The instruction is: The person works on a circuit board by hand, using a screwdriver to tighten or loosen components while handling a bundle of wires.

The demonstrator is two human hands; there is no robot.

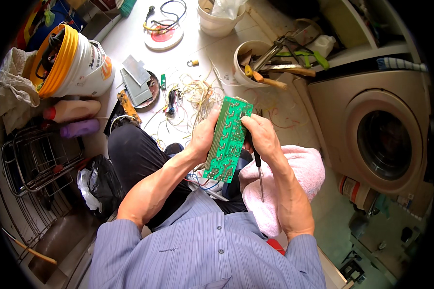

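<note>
A long green circuit board [225, 139], solder side up, is held nearly upright between my hands above my lap. My left hand [202, 137] grips its left edge, fingers mostly hidden behind it. My right hand [261, 137] has its thumb on the board's upper right and also holds a black-handled screwdriver [257, 159], its shaft pointing down toward me. A pink towel [294, 178] lies over my right leg, under that arm. Loose coloured wires [200, 94] spread on the floor just beyond the board.
Metal plates [136, 85] and a dish lie ahead-left, near a yellow-and-white bucket [89, 72]. A tool-filled bucket [238, 72] stands ahead-right. A washing machine [332, 106] is at the right. A wire rack [24, 149] and black plastic bag [106, 183] are at the left.
</note>
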